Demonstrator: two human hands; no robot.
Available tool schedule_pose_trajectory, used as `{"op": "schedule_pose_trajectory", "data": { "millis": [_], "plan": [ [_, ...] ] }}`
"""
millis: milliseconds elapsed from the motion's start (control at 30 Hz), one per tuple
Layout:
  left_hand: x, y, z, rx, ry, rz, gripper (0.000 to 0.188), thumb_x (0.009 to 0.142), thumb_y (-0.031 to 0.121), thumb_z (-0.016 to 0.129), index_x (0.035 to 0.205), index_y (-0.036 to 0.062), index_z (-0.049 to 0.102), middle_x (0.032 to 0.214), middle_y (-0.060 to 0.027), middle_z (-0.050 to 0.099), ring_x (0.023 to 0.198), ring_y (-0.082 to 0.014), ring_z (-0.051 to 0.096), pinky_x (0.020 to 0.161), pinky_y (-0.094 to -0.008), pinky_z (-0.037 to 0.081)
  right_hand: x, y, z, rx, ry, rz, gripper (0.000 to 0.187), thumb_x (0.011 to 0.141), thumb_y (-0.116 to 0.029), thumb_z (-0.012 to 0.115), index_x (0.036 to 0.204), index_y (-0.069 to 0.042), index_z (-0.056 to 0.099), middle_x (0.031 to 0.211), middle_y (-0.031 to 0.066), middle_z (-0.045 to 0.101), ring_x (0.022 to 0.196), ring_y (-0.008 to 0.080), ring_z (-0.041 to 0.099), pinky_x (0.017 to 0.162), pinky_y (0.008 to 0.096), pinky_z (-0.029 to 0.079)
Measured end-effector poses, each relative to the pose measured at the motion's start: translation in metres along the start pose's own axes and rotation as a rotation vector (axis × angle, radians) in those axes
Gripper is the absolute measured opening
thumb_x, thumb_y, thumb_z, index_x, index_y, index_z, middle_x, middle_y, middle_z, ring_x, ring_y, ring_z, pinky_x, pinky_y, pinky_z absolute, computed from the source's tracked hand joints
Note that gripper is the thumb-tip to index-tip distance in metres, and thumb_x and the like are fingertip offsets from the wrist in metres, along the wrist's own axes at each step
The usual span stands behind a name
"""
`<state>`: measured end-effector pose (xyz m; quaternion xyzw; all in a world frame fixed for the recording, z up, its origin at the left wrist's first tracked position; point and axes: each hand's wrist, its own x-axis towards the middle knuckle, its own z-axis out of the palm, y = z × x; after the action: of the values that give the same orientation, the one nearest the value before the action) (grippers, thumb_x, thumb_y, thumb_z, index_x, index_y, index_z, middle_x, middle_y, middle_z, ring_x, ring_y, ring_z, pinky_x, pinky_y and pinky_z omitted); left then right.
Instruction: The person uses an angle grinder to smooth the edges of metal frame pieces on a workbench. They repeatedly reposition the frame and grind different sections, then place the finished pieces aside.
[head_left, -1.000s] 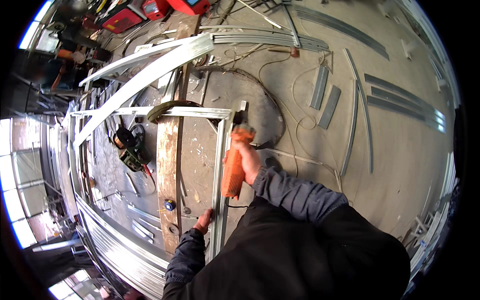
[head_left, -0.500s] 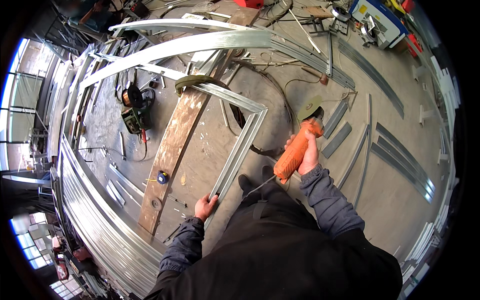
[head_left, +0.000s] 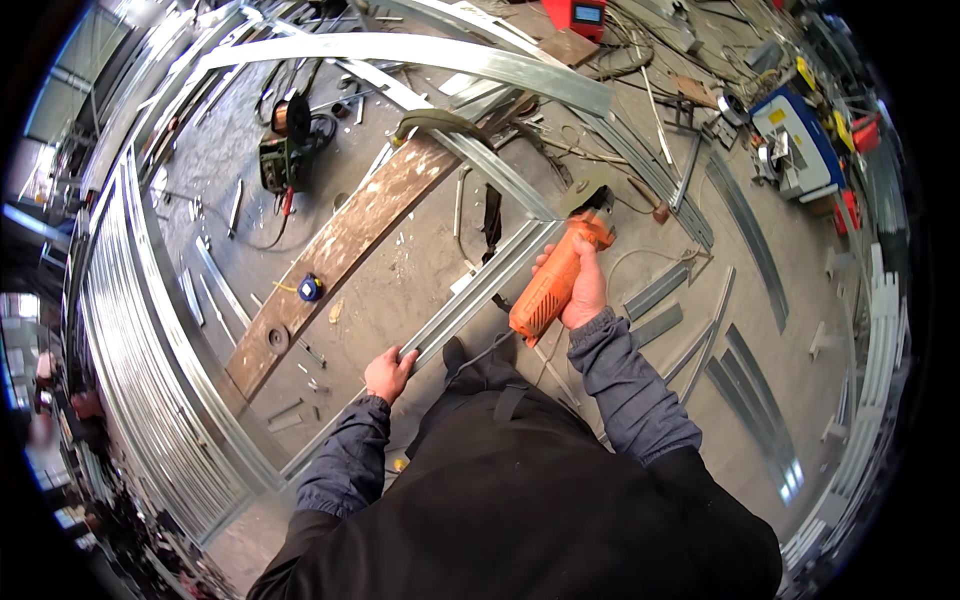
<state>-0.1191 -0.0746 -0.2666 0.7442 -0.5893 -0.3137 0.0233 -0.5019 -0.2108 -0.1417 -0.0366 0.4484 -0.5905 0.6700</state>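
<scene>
The grinder (head_left: 546, 292) has an orange body with dark vent slots near its rear end, a greyish head and a greenish disc (head_left: 584, 190). It is in the air beside the corner of the silvery metal frame (head_left: 478, 292); whether disc and metal touch, I cannot tell. Its long axis slants, the head pointing away from the person and to the right, the rear end back toward the body, where a dark cord (head_left: 482, 356) leaves it. The right hand (head_left: 588, 288) is wrapped around the body; the left hand (head_left: 388, 375) grips the frame's near rail.

A worn plank (head_left: 350, 250) bearing a blue tape measure (head_left: 311, 288) passes under the frame. Around lies a grey, littered floor (head_left: 400, 275), with ribbed metal lengths (head_left: 150, 350) at left, flat strips (head_left: 750, 240) at right and a blue-and-white machine (head_left: 797, 150) beyond.
</scene>
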Motion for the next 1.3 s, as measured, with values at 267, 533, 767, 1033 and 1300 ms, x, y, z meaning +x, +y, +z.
{"op": "schedule_pose_trajectory", "data": {
  "millis": [267, 533, 767, 1033, 1300],
  "plan": [
    [-0.004, 0.001, -0.009, 0.027, 0.025, -0.015, 0.052, 0.096, 0.06, 0.064, 0.11, 0.0112, 0.079, 0.091, -0.0148, 0.077, 0.093, -0.0348, 0.075, 0.081, -0.0469, 0.058, 0.054, 0.082, 0.071, -0.217, -0.231, 0.348, 0.048, 0.093, -0.043, 0.077, 0.109, 0.0, 0.063, 0.093, 0.0151, 0.071, 0.08, 0.0289, 0.073, 0.075, 0.0458, 0.064],
    [-0.007, -0.005, -0.011, -0.103, 0.011, -0.038, 0.058, 0.094, 0.063, 0.064, 0.114, 0.0107, 0.079, 0.096, -0.0166, 0.078, 0.097, -0.0365, 0.074, 0.086, -0.0478, 0.057, 0.097, 0.209, 0.094, -0.457, -0.282, 0.379, 0.042, 0.092, -0.038, 0.078, 0.109, -0.004, 0.06, 0.091, 0.0123, 0.07, 0.079, 0.0272, 0.073, 0.072, 0.0456, 0.062],
    [-0.001, -0.02, -0.004, -0.101, -0.022, 0.004, 0.068, 0.087, 0.075, 0.064, 0.104, 0.0103, 0.077, 0.089, -0.0128, 0.076, 0.092, -0.0358, 0.073, 0.078, -0.0484, 0.056, 0.104, 0.262, 0.076, -0.471, -0.24, 0.399, 0.047, 0.091, -0.037, 0.08, 0.117, -0.006, 0.057, 0.095, 0.0123, 0.07, 0.08, 0.0286, 0.072, 0.075, 0.0467, 0.062],
    [-0.001, -0.032, -0.006, -0.122, 0.028, 0.052, 0.074, 0.086, 0.081, 0.061, 0.097, 0.01, 0.076, 0.083, -0.0154, 0.074, 0.087, -0.0383, 0.073, 0.075, -0.0498, 0.056, 0.092, 0.283, 0.073, -0.438, -0.188, 0.409, 0.05, 0.091, -0.042, 0.078, 0.113, -0.002, 0.057, 0.096, 0.0143, 0.068, 0.081, 0.0299, 0.071, 0.075, 0.0483, 0.063],
    [-0.002, -0.029, -0.009, -0.141, 0.056, 0.003, 0.074, 0.084, 0.082, 0.062, 0.094, 0.0104, 0.077, 0.081, -0.0173, 0.074, 0.083, -0.0394, 0.073, 0.075, -0.0509, 0.056, 0.089, 0.29, 0.072, -0.37, -0.187, 0.435, 0.051, 0.092, -0.045, 0.076, 0.114, -0.001, 0.059, 0.094, 0.0145, 0.069, 0.083, 0.03, 0.071, 0.078, 0.0486, 0.062]
  ]
}}
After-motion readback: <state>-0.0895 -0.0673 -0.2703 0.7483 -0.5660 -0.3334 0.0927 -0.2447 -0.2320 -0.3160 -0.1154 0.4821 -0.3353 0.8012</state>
